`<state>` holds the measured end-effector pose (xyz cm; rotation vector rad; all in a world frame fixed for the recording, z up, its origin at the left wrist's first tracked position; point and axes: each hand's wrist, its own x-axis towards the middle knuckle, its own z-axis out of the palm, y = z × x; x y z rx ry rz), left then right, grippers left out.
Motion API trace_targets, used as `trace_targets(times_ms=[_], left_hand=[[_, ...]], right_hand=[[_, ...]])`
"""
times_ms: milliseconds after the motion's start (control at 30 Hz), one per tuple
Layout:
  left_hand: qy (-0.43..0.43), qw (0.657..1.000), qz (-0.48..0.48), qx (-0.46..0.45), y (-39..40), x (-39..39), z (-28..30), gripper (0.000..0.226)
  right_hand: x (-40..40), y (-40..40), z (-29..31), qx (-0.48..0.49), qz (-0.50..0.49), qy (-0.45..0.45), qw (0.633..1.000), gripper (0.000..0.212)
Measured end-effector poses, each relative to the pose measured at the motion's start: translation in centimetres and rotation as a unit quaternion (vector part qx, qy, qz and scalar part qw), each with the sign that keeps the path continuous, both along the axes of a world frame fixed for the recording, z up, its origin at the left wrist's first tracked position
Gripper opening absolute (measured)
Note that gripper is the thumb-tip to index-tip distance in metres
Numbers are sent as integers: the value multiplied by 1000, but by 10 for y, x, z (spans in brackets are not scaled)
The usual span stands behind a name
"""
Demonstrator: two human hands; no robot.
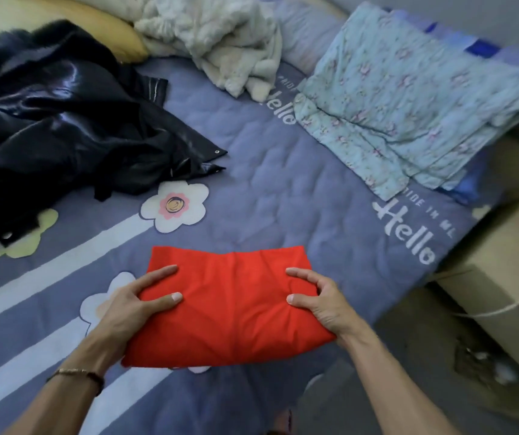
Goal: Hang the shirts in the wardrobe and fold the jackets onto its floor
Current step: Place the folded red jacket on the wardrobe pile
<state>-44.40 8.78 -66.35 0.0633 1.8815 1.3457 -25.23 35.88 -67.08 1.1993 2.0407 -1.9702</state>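
Head camera looks down at a bed, where a folded red jacket [229, 306] lies at six o'clock. The left hand [129, 306] grips its left edge and the right hand [321, 304] grips its right edge, so folding looks done. Next, I think, both hands must lift it flat, while the black jacket [63, 127] waits at ten o'clock.

Lying on the flowered bedspread [283, 189]: folded floral sheet [408, 105], crumpled grey blanket [220, 42], yellow pillow [63, 23]; sitting beside it, a cardboard box [503, 277].
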Motion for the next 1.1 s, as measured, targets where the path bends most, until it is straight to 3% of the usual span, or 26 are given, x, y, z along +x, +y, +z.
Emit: trace_targets(times_ms=[267, 400, 500, 733, 867, 1100], left_hand=[[-24, 975, -203, 84, 137, 83, 149, 87], [-16, 940, -323, 113, 241, 163, 202, 98], [-8, 908, -401, 119, 313, 237, 229, 88], [74, 794, -583, 154, 484, 432, 265, 61], [143, 715, -662, 173, 563, 524, 273, 61], [171, 605, -753, 196, 705, 671, 259, 69]], right_hand=[[159, 53, 166, 47, -187, 16, 981, 49], [280, 81, 231, 67, -314, 43, 946, 53], [368, 93, 263, 57, -395, 52, 915, 55], [551, 116, 305, 84, -584, 33, 807, 60], [617, 142, 298, 106, -653, 16, 750, 65], [700, 225, 280, 94, -765, -20, 636, 65]])
